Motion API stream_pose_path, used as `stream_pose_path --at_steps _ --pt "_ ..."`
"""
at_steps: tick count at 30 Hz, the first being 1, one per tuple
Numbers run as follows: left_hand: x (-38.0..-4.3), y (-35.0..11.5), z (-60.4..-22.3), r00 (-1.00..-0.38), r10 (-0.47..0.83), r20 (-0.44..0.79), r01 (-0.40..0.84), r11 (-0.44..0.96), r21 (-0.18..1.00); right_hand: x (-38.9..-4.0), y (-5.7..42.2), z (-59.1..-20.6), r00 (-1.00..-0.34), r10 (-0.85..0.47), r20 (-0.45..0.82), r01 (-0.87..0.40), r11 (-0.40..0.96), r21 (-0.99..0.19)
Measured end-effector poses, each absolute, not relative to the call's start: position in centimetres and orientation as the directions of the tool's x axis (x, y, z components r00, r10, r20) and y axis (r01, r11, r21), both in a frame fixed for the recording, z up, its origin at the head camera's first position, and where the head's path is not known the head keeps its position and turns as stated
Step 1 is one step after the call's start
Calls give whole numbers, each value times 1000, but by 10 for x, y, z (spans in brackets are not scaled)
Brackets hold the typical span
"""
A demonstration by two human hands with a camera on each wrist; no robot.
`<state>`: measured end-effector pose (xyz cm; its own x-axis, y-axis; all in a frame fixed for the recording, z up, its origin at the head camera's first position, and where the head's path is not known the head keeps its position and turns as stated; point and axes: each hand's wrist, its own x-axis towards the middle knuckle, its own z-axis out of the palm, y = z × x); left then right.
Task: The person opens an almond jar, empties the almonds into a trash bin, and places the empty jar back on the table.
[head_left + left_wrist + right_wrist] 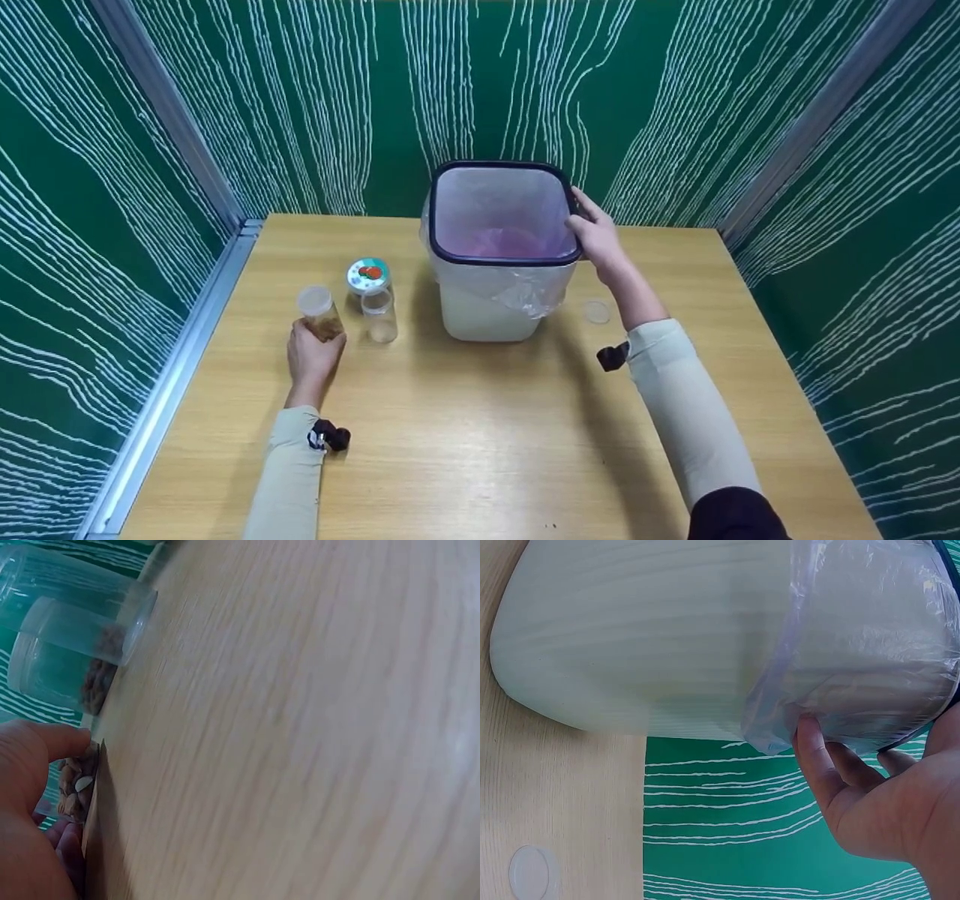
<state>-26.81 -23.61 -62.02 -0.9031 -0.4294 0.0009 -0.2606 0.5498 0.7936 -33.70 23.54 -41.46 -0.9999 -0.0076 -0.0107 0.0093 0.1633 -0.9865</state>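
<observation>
My left hand (311, 360) grips the lower part of a clear plastic jar (316, 301) that stands on the table with brown, nut-like pieces in it. In the left wrist view, that hand (30, 795) curves around the jar's nut-filled bottom (75, 784). To its right stands an open, see-through jar (381, 327). My right hand (600, 238) holds the dark rim of a white trash can (487, 304) at its right side, thumb at the rim and fingers outside. The right wrist view shows the fingers (817, 765) against the clear liner bag (870, 652).
Behind the see-through jar stands another jar with a colourful printed lid (369, 275). A round clear lid (598, 311) lies on the wooden table (465, 435), right of the trash can. Green walls with white lines (300, 97) enclose the back and sides.
</observation>
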Motion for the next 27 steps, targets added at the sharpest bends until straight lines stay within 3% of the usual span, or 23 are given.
stream_pose_path --at_steps 17,27 --pt "-271 -239 -626 -888 -460 11 -276 553 786 -336 231 -416 -1000 -14 -16 14 154 -988" --pt "-270 -237 -624 -898 -440 10 -229 487 843 -337 233 -416 -1000 -16 -6 4 153 -988"
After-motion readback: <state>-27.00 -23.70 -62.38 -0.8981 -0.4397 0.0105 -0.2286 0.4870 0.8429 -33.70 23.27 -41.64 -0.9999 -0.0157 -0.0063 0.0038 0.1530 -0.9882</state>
